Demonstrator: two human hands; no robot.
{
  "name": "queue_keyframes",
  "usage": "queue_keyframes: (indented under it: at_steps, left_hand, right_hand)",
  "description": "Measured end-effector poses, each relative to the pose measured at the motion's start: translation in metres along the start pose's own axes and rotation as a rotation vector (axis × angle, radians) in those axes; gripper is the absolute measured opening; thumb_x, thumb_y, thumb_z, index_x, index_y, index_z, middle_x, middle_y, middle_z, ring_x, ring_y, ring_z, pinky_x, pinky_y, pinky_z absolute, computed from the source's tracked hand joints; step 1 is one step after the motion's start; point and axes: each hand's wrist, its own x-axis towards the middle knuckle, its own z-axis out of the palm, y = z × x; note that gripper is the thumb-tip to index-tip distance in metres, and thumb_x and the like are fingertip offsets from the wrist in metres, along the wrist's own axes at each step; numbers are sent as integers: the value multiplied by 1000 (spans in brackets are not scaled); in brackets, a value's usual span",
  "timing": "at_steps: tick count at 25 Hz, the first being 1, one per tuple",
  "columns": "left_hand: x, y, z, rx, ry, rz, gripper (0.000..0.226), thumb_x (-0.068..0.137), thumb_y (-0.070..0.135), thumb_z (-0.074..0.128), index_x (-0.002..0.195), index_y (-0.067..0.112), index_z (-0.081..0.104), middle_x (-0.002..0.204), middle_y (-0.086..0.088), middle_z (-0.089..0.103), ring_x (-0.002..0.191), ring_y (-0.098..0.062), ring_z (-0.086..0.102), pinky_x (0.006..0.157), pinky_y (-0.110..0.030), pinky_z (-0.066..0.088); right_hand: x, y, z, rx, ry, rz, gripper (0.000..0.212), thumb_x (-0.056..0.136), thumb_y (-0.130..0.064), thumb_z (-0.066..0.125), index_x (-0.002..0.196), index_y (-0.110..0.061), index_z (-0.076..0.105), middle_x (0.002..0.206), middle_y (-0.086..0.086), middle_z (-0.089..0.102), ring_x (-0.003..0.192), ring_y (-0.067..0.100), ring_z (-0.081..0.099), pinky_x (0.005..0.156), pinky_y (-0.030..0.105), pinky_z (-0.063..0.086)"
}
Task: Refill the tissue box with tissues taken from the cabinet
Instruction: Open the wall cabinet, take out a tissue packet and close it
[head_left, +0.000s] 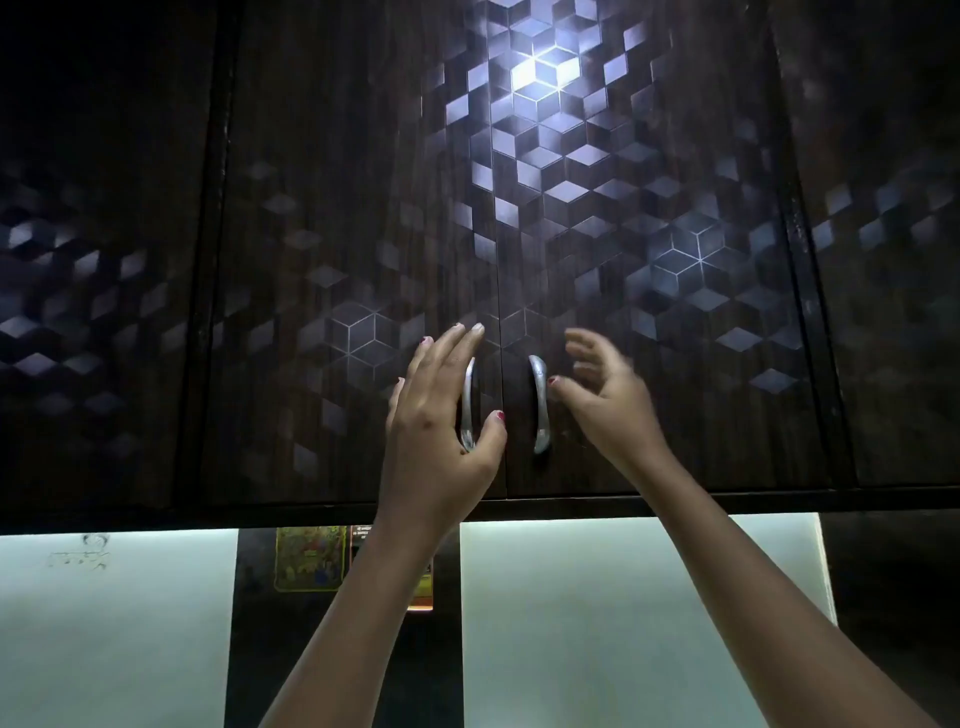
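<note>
Left hand (441, 415) fingers spread, thumb hooking behind left door handle (468, 405), likely set to pull. Right hand (597, 395) blurred, fingers loosely curled and apart, just beside right door handle (539, 405), gripping nothing. Overhead cabinet (649, 260) doors shut, blocking access; tissues unseen, presumably inside. Stickers (309, 558) on wall below.

You have a single view, from the camera worn on the head, and here it tilts upward at a wall cabinet (363, 234) that sits close and fills the frame from 9 through 12 to 3 o'clock. The cabinet's lower edge crosses below centre; beneath it, toward 6 o'clock, you see lit wall panels (597, 623). Both forearms rise from 6 o'clock, putting the left hand (441, 415) and right hand (608, 400) near centre, the right one blurred.
</note>
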Motion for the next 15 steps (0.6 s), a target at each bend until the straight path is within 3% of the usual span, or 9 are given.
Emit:
queue_keyframes:
  at_steps: [2, 4, 8, 12, 15]
  left_hand:
    - [-3, -3, -5, 26, 9, -10, 65, 77, 28, 52, 137, 36, 28, 141, 22, 24, 143, -13, 17, 115, -57, 23]
    - [-9, -9, -8, 31, -6, -42, 64, 76, 28, 51, 135, 38, 27, 146, 15, 29, 143, -14, 19, 114, -57, 24]
    - [-12, -8, -10, 49, -39, -56, 64, 77, 29, 51, 135, 40, 27, 150, 8, 32, 143, -14, 19, 114, -57, 25]
    - [-16, -1, 10, -15, -45, -72, 63, 79, 32, 50, 138, 37, 28, 148, 14, 31, 143, -11, 19, 115, -55, 25]
    - [-14, 20, 35, -307, -76, -127, 54, 81, 39, 43, 134, 44, 30, 139, 32, 29, 137, 3, 23, 117, -45, 27]
  right_hand:
    - [1, 7, 17, -110, -190, 160, 68, 80, -20, 62, 138, -21, 26, 139, 12, 42, 122, 23, 44, 97, 37, 44]
    - [-4, 14, 35, -182, -323, 228, 84, 77, -20, 65, 143, -26, 13, 139, 11, 37, 123, 26, 43, 99, 38, 43]
    - [3, 13, 40, -105, -265, 280, 90, 76, -15, 67, 141, -20, 6, 98, 6, 50, 90, 18, 55, 70, 22, 45]
    - [-12, -4, 31, -129, -189, 275, 87, 77, -19, 66, 141, -25, 7, 111, 11, 46, 98, 19, 49, 78, 28, 45]
    - [-54, -38, -11, -95, 77, 154, 83, 75, -25, 68, 141, -23, 18, 109, 1, 47, 90, 12, 50, 65, 7, 42]
